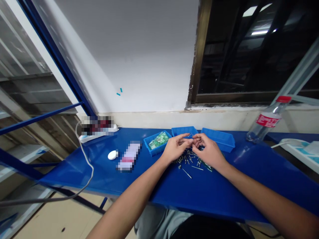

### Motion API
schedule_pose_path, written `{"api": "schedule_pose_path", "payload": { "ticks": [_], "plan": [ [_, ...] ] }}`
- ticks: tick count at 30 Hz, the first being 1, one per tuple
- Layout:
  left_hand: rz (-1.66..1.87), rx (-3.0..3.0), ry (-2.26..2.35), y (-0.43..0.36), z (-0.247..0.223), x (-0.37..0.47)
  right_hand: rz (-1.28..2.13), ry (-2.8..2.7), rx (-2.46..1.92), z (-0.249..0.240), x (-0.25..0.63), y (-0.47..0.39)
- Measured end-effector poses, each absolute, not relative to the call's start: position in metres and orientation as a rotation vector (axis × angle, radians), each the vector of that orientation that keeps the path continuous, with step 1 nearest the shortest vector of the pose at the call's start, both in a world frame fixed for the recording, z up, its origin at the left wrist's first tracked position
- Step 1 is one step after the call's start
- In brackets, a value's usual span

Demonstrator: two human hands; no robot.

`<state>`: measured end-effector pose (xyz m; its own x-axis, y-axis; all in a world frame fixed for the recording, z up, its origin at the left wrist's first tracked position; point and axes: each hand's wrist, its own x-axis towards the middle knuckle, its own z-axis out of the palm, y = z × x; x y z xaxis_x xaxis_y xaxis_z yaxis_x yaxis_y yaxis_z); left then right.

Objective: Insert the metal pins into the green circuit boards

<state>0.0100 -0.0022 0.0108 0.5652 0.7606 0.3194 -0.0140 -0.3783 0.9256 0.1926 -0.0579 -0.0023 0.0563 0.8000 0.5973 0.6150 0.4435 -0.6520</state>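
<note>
My left hand (pixel 176 147) and my right hand (pixel 209 150) meet over the blue table, fingertips pinched close together. A small, thin metallic piece (pixel 190 134) shows between them, too small to name. Under and around my hands lies a pile of small metal parts with thin leads (pixel 188 157), partly hidden by my fingers. Two loose thin pieces lie nearer to me, one of them a metal pin (pixel 187 173). A green edge, perhaps a board, shows below my right hand. Left of my hands, a blue bin (pixel 152 152) holds green circuit boards (pixel 159 140).
Two more blue bins, a middle one (pixel 179 130) and a right one (pixel 228 141), stand behind my hands. A plastic bottle with a red cap (pixel 267 121) stands at the right. On the left are a white round object (pixel 113 155), a power strip (pixel 99 133) and a grey cable (pixel 87 162).
</note>
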Motion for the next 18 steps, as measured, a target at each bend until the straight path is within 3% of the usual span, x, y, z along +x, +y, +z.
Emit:
{"api": "schedule_pose_path", "payload": {
  "ticks": [18],
  "plan": [
    [0.891,2.075,0.762,-0.0011,0.0122,0.0062,0.314,-1.655,-1.206,-0.0041,0.1967,-0.0626]
  ]
}}
